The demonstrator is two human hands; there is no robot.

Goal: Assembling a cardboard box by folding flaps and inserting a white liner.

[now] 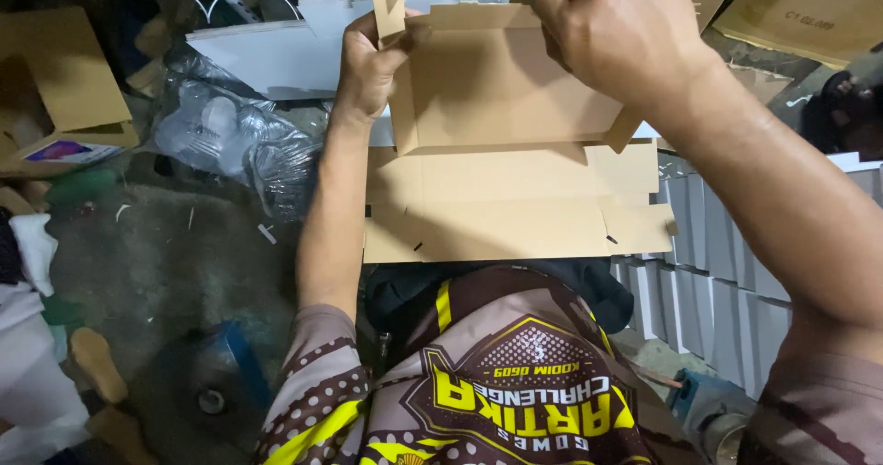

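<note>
1. Flat die-cut cardboard box blank [515, 180], brown, held at the middle of the view above the lap; far panel folded up, near flaps lying flat with two small slots close to the near edge.
2. Left hand [372, 60] clenched on the blank's left side flap, thumb over the flap's edge, grip firm on the cardboard.
3. Right hand [616, 37] curled over the blank's top right edge, fingers hidden behind the raised panel; grasping the cardboard there.
4. Right corner flap angled out below the right wrist, its edge free in the air.
5. Just beyond the blank's far edge, a stack of white folded sheets [276, 56], touching or nearly so; little room that way.
6. Left of the left forearm, a clear plastic bag [230, 138] of clear pieces, near but apart.
7. Further left, open grey floor [166, 253], the widest free space.
8. Right of the blank, upright white boards [708, 244] packed close under the right arm.
9. Far left, an open brown carton [64, 88]; far right top, another flat brown carton [800, 10], well apart.
</note>
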